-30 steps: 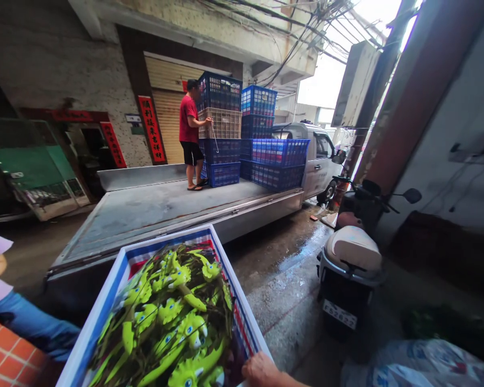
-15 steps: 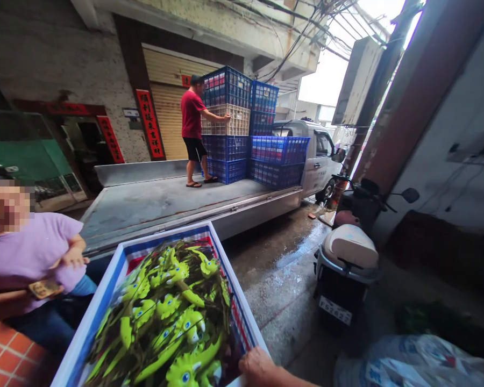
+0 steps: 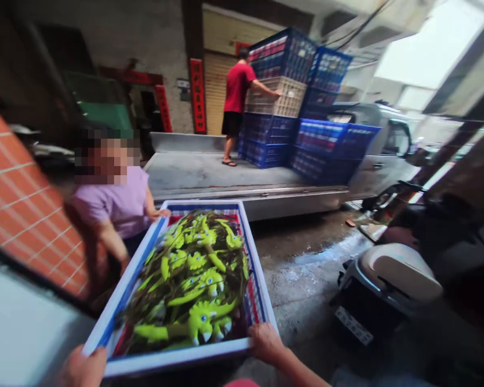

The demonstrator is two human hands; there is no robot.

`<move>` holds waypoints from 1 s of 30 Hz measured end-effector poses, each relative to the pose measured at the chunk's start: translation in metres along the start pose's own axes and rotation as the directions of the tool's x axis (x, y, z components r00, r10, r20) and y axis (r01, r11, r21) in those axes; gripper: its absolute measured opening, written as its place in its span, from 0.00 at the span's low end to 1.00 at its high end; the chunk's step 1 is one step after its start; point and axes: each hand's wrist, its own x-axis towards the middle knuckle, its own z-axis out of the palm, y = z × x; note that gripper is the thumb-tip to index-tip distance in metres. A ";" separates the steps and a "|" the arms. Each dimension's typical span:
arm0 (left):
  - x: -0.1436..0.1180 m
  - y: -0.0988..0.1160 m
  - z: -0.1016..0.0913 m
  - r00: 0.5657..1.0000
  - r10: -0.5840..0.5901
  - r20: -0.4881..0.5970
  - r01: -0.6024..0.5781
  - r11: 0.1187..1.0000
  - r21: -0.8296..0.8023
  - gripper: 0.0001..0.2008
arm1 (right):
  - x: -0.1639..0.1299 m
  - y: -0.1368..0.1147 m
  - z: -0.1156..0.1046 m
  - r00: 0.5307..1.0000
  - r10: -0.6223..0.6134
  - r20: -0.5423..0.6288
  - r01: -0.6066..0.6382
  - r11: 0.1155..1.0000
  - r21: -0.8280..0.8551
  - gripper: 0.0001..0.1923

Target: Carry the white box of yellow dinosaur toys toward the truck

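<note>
I carry a blue-and-white crate (image 3: pixel 262 306) in front of me, filled with several green toy dinosaurs (image 3: pixel 193 274). My left hand (image 3: pixel 80 368) grips its near left corner. My right hand (image 3: pixel 266 341) grips the near right corner. A person in a purple shirt (image 3: pixel 116 207) stands at the crate's far left and has a hand (image 3: pixel 161 213) on its far rim.
A flatbed truck (image 3: pixel 210 174) stands ahead with stacked blue crates (image 3: pixel 302 97); a person in a red shirt (image 3: pixel 237 88) stands on the bed touching them. A parked scooter (image 3: pixel 391 279) is at the right on wet concrete. A red tiled wall (image 3: pixel 20 204) is close at my left.
The view has swung left and down, so both my hands now show on the crate. The person in purple has come closer and laid a hand on the far rim.
</note>
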 end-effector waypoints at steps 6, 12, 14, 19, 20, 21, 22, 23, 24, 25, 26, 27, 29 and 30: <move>-0.002 -0.007 0.016 0.999 -0.038 -0.013 0.037 0.999 -0.033 0.15 | -0.010 0.007 -0.021 0.999 -0.042 0.015 0.042 0.999 -0.019 0.04; -0.013 -0.011 0.027 0.991 -0.057 -0.118 0.039 0.988 -0.152 0.21 | -0.015 0.012 -0.042 0.992 -0.102 0.078 0.105 0.994 -0.042 0.04; -0.028 -0.018 0.037 0.979 -0.123 -0.165 0.086 0.974 -0.211 0.25 | -0.014 0.014 -0.046 0.986 -0.130 0.102 0.137 0.989 -0.059 0.04; -0.122 -0.047 0.085 0.904 -0.402 -0.145 0.336 0.878 -0.340 0.25 | -0.008 0.025 -0.046 0.953 -0.267 0.143 0.283 0.954 -0.102 0.06; -0.149 -0.051 0.097 0.883 -0.456 -0.111 0.395 0.849 -0.350 0.24 | -0.007 0.030 -0.045 0.938 -0.310 0.153 0.327 0.939 -0.104 0.06; -0.176 -0.053 0.109 0.860 -0.504 -0.073 0.451 0.820 -0.354 0.23 | -0.006 0.034 -0.044 0.920 -0.357 0.164 0.376 0.921 -0.102 0.07; -0.203 -0.054 0.120 0.839 -0.544 -0.033 0.499 0.792 -0.352 0.22 | -0.004 0.039 -0.044 0.896 -0.409 0.176 0.429 0.898 -0.096 0.09; -0.229 -0.054 0.129 0.819 -0.574 0.007 0.540 0.767 -0.346 0.21 | -0.003 0.043 -0.043 0.868 -0.461 0.186 0.482 0.872 -0.089 0.11; -0.253 -0.051 0.136 0.802 -0.596 0.043 0.573 0.746 -0.338 0.20 | -0.002 0.047 -0.042 0.838 -0.510 0.195 0.532 0.843 -0.081 0.12; -0.274 -0.047 0.140 0.787 -0.612 0.075 0.599 0.729 -0.331 0.18 | -0.001 0.050 -0.041 0.809 -0.554 0.199 0.576 0.814 -0.078 0.12; -0.293 -0.041 0.140 0.777 -0.620 0.103 0.616 0.718 -0.325 0.17 | 0.000 0.052 -0.041 0.783 -0.589 0.199 0.612 0.787 -0.080 0.12; -0.310 -0.032 0.138 0.774 -0.620 0.127 0.623 0.712 -0.323 0.16 | -0.001 0.053 -0.041 0.764 -0.615 0.193 0.638 0.765 -0.089 0.11; -0.333 -0.009 0.128 0.791 -0.590 0.162 0.606 0.724 -0.329 0.15 | -0.005 0.051 -0.042 0.746 -0.646 0.161 0.664 0.737 -0.125 0.08; -0.339 0.004 0.122 0.812 -0.559 0.170 0.581 0.740 -0.339 0.15 | -0.008 0.048 -0.043 0.746 -0.652 0.133 0.666 0.731 -0.149 0.07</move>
